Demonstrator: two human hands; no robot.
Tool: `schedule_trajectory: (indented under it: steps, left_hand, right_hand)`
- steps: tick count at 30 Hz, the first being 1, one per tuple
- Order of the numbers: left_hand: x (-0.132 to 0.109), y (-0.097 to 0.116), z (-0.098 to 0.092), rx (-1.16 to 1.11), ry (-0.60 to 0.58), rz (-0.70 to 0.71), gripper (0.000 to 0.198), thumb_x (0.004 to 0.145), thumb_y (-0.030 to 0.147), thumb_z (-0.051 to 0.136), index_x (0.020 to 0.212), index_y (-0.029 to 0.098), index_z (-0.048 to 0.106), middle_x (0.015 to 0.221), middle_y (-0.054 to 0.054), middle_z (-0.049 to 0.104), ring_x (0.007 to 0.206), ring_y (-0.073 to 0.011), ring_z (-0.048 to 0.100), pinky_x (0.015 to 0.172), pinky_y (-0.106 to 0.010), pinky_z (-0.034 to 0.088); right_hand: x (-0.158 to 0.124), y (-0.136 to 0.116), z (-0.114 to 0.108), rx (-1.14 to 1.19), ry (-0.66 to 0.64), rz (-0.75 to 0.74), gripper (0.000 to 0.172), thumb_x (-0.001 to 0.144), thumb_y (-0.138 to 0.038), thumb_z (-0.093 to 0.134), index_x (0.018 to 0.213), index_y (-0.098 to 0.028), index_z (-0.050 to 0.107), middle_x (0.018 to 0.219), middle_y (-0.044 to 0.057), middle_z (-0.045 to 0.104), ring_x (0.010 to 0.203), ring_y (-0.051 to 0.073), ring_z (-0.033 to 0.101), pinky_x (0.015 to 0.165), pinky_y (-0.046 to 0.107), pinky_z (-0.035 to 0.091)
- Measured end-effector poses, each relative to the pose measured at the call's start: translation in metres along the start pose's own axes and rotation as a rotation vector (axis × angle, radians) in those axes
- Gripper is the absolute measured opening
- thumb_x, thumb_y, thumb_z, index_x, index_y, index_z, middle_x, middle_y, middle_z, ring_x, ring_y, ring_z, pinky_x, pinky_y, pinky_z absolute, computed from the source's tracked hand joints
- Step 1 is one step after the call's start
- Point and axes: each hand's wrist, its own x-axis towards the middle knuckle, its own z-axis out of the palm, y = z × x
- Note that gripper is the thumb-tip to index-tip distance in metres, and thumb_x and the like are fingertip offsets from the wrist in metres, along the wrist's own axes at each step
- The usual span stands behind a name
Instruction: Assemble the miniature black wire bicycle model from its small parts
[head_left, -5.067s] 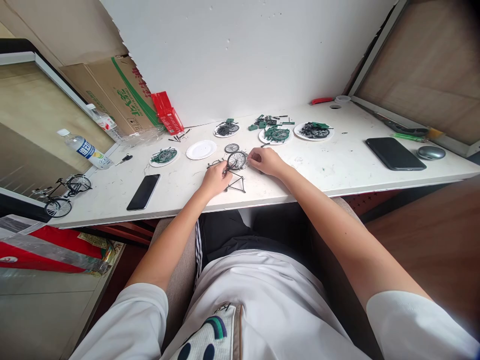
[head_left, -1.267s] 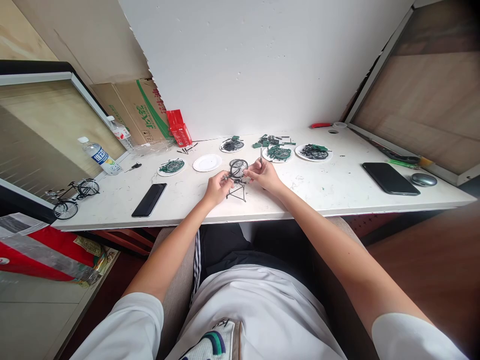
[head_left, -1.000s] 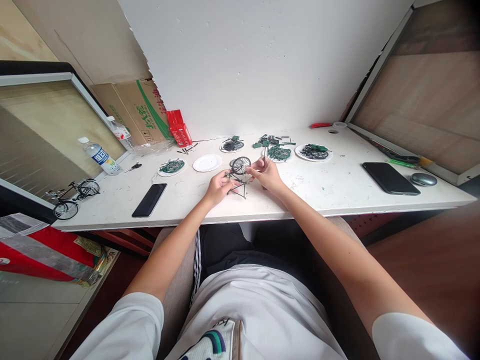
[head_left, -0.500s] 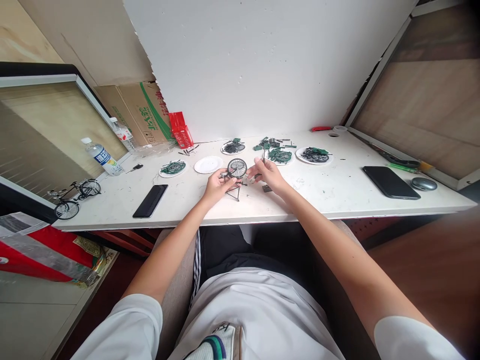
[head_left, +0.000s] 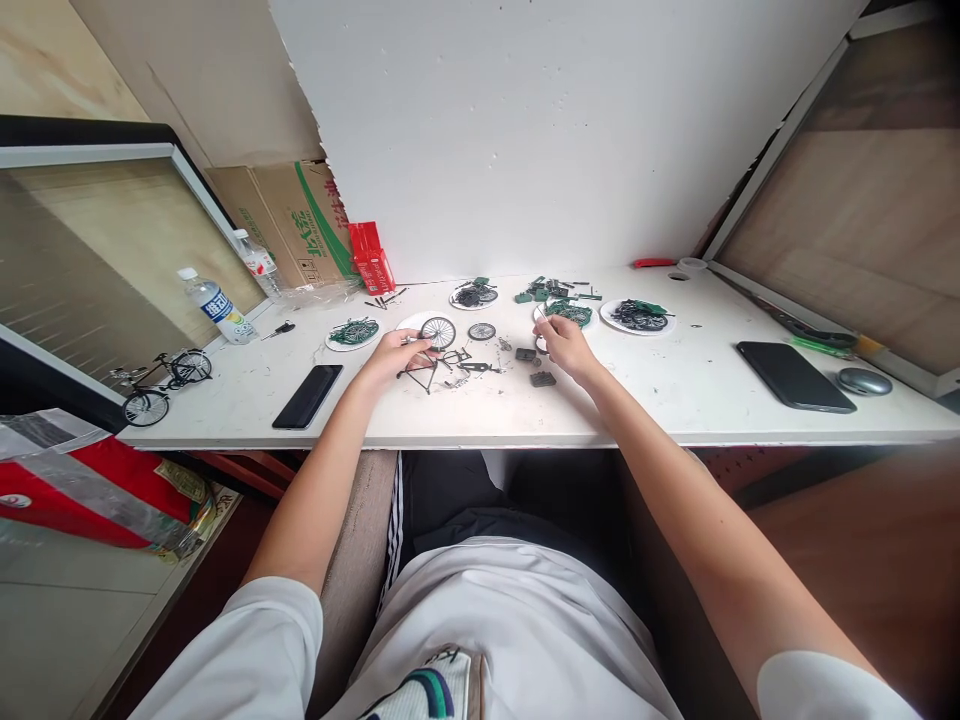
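Observation:
My left hand (head_left: pixel 394 358) is closed on a model bicycle wheel (head_left: pixel 438 333), held upright between thumb and fingers. A thin black bicycle frame (head_left: pixel 421 375) shows just below these fingers; whether it is also held I cannot tell. To the right, my right hand (head_left: pixel 568 345) is closed round a thin tool (head_left: pixel 540 313) whose tip sticks up past the fingers; its kind is unclear. Between the hands lie a second wheel (head_left: pixel 481 331) and small dark parts (head_left: pixel 477 367). Dark grey blocks (head_left: pixel 542 379) rest beside my right hand.
Paper plates with green and black bicycle parts stand behind, one at left (head_left: pixel 334 342), another at right (head_left: pixel 667 322). An assembled model bicycle (head_left: pixel 169 383) and a phone (head_left: pixel 307 396) are at left. A black slab (head_left: pixel 795 376) and a mouse (head_left: pixel 864 381) lie at right.
My left hand has moved left with the wheel, and my right hand has moved right, away from it. Small parts and a second wheel now show between them.

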Motion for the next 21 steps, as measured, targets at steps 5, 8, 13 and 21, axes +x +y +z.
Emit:
schedule_trajectory:
  steps: [5, 8, 13, 21]
  left_hand:
    - [0.009, -0.007, -0.036, 0.144, 0.020, -0.141, 0.038, 0.070, 0.029, 0.102, 0.088, 0.014, 0.072, 0.080, -0.015, 0.082, 0.062, -0.0201, 0.076, 0.059, -0.026, 0.057]
    - [0.013, -0.014, -0.050, 0.313, 0.057, -0.171, 0.034, 0.069, 0.030, 0.099, 0.082, 0.016, 0.071, 0.076, -0.010, 0.080, 0.065, -0.0201, 0.076, 0.061, -0.026, 0.056]
    - [0.010, -0.013, -0.049, 0.897, 0.237, -0.096, 0.025, 0.080, 0.040, 0.088, 0.081, 0.020, 0.072, 0.089, -0.011, 0.080, 0.100, -0.0351, 0.078, 0.087, -0.039, 0.060]
    - [-0.007, -0.025, 0.030, 0.912, -0.035, 0.548, 0.043, 0.108, 0.045, 0.054, 0.139, 0.021, 0.071, 0.159, -0.013, 0.066, 0.152, -0.0307, 0.055, 0.132, -0.048, 0.040]
  right_hand:
    - [-0.006, 0.001, 0.000, -0.111, 0.128, -0.043, 0.057, 0.102, -0.076, 0.053, 0.085, -0.023, 0.063, 0.078, 0.004, 0.060, 0.076, 0.022, 0.056, 0.074, 0.038, 0.046]
    - [-0.010, -0.003, -0.001, -0.146, 0.152, -0.058, 0.051, 0.105, -0.069, 0.052, 0.083, -0.024, 0.058, 0.083, 0.005, 0.063, 0.080, 0.023, 0.056, 0.078, 0.038, 0.045]
    - [-0.013, -0.006, 0.002, -0.189, 0.135, -0.086, 0.048, 0.106, -0.065, 0.051, 0.081, -0.024, 0.053, 0.082, 0.005, 0.064, 0.077, 0.021, 0.053, 0.076, 0.036, 0.041]
    - [-0.015, -0.005, 0.010, -0.342, 0.038, -0.129, 0.037, 0.106, -0.048, 0.051, 0.078, -0.025, 0.049, 0.071, 0.003, 0.056, 0.068, 0.021, 0.047, 0.069, 0.037, 0.034]
